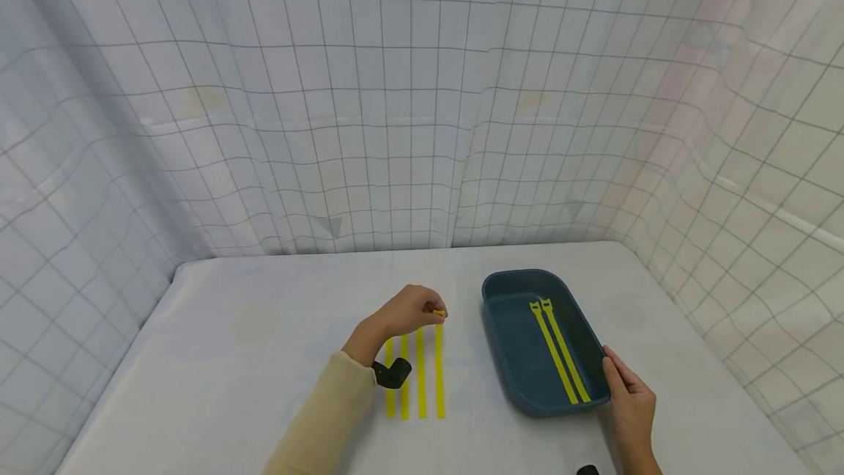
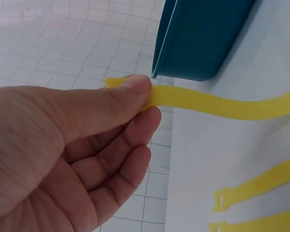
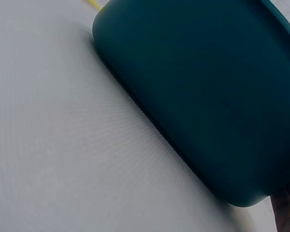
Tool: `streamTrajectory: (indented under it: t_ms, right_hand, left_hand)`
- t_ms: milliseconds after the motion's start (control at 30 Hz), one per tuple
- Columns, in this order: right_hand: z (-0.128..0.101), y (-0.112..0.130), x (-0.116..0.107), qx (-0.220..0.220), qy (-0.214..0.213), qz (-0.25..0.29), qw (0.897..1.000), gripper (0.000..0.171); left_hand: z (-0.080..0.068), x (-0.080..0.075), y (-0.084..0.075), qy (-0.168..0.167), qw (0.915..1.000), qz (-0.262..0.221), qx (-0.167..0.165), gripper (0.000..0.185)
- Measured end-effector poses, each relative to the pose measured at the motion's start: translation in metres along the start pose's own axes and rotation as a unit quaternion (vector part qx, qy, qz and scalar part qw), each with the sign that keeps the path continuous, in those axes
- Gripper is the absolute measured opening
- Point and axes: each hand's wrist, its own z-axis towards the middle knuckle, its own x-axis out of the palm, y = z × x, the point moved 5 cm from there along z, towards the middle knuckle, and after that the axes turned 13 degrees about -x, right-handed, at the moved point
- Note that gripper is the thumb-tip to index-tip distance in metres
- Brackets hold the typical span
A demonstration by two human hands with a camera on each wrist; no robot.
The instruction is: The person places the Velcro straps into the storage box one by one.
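Note:
My left hand (image 1: pixel 409 311) pinches the top end of a yellow hook-and-loop cable tie (image 1: pixel 439 376) between thumb and fingers. In the left wrist view the held tie (image 2: pixel 241 109) curves away, its end raised. Several more yellow ties (image 1: pixel 422 383) lie side by side under my left wrist, and slotted heads show on two of them (image 2: pixel 256 189). To the right, a dark teal tray (image 1: pixel 517 347) contains two yellow ties (image 1: pixel 554 354) lying lengthwise. My right hand (image 1: pixel 629 398) grips the tray's near right rim, thumb on top; the right wrist view shows mostly the tray's outer side (image 3: pixel 183 92).
A white cloth (image 1: pixel 264 343) covers the table. Grid-patterned curtains (image 1: pixel 409 130) hang behind it and on both sides. A black wrist camera (image 1: pixel 393 373) sits on my left wrist, above the lying ties.

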Motion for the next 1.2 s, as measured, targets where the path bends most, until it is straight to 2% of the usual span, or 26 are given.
streamTrajectory:
  t_ms: [400, 733, 967, 1200]
  right_hand:
    - [0.000, -0.001, 0.002, 0.000, 0.002, -0.019, 1.000, 0.048]
    - [0.000, 0.001, 0.000, -0.002, 0.001, -0.009, 1.000, 0.046]
    - [-0.001, -0.001, 0.001, 0.013, 0.004, -0.014, 1.000, 0.049]
    - [0.000, -0.001, 0.000, 0.009, -0.001, -0.005, 1.000, 0.048]
  left_hand:
    - [-0.020, -0.008, -0.021, 0.019, 0.9995, 0.000, 0.025, 0.008]
    - [-0.032, -0.009, -0.030, 0.030, 0.9992, -0.003, 0.025, 0.007]
    - [-0.047, -0.008, -0.037, 0.029, 0.9981, 0.004, 0.054, 0.008]
    - [-0.058, -0.010, -0.045, 0.023, 0.9963, 0.007, 0.082, 0.011]
